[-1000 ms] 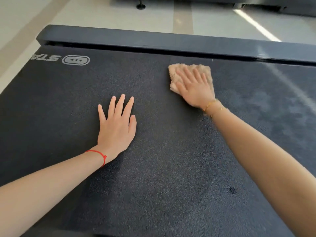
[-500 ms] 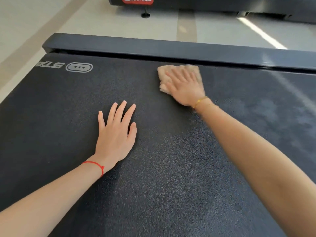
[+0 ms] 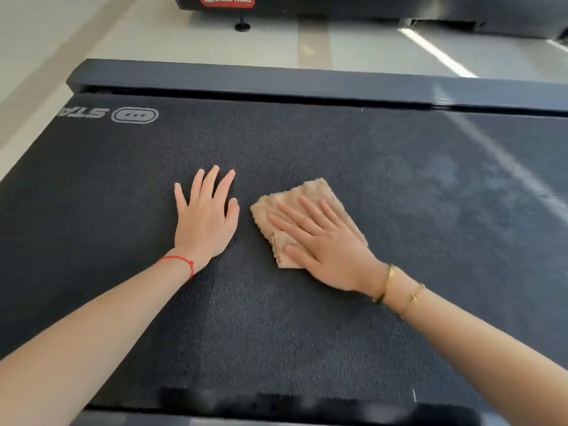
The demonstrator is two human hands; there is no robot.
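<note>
Pulling the beige cloth (image 3: 310,193) back from the far side rail (image 3: 276,78) to the middle of the treadmill belt (image 3: 276,333), the right hand (image 3: 325,250) has swept one strip, so the wiping is likely moving nearer the person. The cloth lies flat under that hand's straight, spread fingers, its far corner showing beyond the fingertips. It sits just beside the left hand (image 3: 206,222), which presses flat on the belt, fingers straight, holding nothing.

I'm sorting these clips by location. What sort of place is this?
Most likely a gym. The right hand presses a tan fluffy cloth on a black textured treadmill belt, and a second machine with a red Star Trac label stands beyond.
</note>
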